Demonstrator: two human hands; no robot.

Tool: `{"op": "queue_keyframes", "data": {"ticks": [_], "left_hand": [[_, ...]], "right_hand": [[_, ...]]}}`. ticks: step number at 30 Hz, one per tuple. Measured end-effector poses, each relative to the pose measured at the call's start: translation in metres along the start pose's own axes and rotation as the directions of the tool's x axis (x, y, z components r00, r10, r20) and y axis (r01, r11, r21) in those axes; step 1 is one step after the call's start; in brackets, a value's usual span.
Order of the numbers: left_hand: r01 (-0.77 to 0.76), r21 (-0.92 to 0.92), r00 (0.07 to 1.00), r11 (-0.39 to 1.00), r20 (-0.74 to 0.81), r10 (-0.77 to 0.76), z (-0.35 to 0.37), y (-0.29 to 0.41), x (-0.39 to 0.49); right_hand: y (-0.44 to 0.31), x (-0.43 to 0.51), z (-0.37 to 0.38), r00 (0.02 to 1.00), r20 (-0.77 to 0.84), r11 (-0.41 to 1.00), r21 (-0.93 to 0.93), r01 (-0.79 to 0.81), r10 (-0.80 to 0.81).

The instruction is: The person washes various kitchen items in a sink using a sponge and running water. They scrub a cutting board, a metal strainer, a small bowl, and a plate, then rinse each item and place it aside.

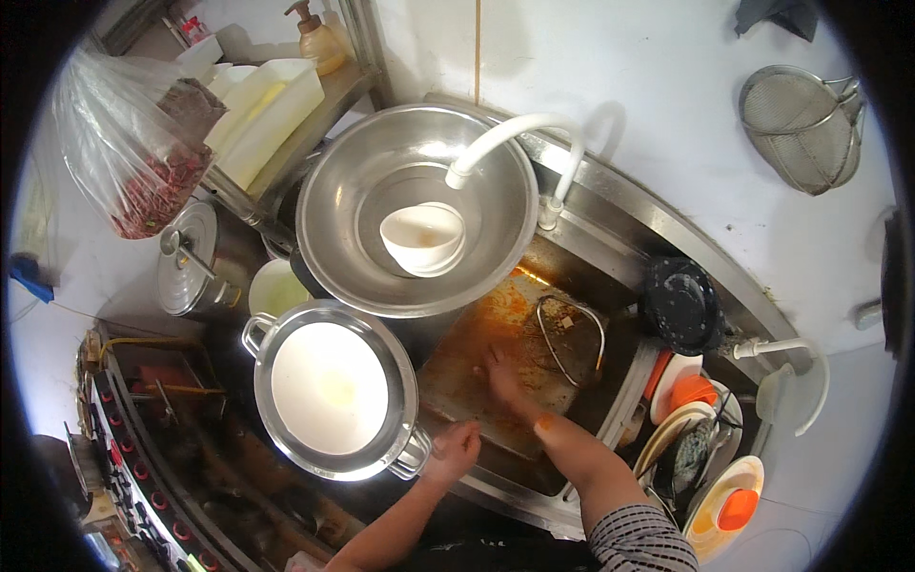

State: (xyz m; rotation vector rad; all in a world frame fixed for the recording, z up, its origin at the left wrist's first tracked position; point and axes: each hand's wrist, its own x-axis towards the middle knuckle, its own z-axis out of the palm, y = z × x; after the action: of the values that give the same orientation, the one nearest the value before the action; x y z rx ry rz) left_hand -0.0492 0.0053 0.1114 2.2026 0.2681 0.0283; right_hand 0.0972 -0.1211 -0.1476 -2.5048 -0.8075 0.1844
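My right hand (pixel 498 372) reaches down into a steel sink (pixel 525 447) of murky orange-brown water. Its fingers are blurred and partly under the surface, so whether they grip anything cannot be told. To the right of it, a wire strainer's metal rim (pixel 572 336) lies in the water with a few food scraps. Fingers curled, my left hand (pixel 455 452) is at the sink's near-left edge, beside the handle (pixel 411 455) of a steel pot. No object shows in it. In that pot (pixel 332 463) sits a white bowl (pixel 329 386).
A large steel basin (pixel 343 243) holding white bowls (pixel 423 239) stands beyond the sink, under a white faucet (pixel 525 125). Soiled plates (pixel 672 443) and orange bowls (pixel 693 392) are stacked at right. A black pan (pixel 680 304) stands behind. A plastic bag of meat (pixel 154 186) hangs upper left.
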Motion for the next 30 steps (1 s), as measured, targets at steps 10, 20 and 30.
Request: {"op": "queue_keyframes", "data": {"ticks": [10, 20, 30], "left_hand": [[0.064, -0.084, 0.998, 0.994, -0.018, -0.066, -0.002, -0.006, 0.002], [0.043, -0.103, 0.997, 0.994, -0.057, -0.049, 0.006, -0.006, 0.004], [0.048, -0.046, 0.997, 0.998, -0.065, -0.051, 0.003, 0.000, 0.005]], "right_hand": [[-0.034, 0.062, -0.014, 0.989, -0.054, 0.982, -0.125, -0.141, 0.135], [-0.029, 0.050, -0.014, 0.979, 0.120, 0.965, -0.225, -0.137, 0.167], [-0.035, 0.042, -0.014, 0.987, 0.048, 0.951, -0.278, -0.132, 0.151]]}}
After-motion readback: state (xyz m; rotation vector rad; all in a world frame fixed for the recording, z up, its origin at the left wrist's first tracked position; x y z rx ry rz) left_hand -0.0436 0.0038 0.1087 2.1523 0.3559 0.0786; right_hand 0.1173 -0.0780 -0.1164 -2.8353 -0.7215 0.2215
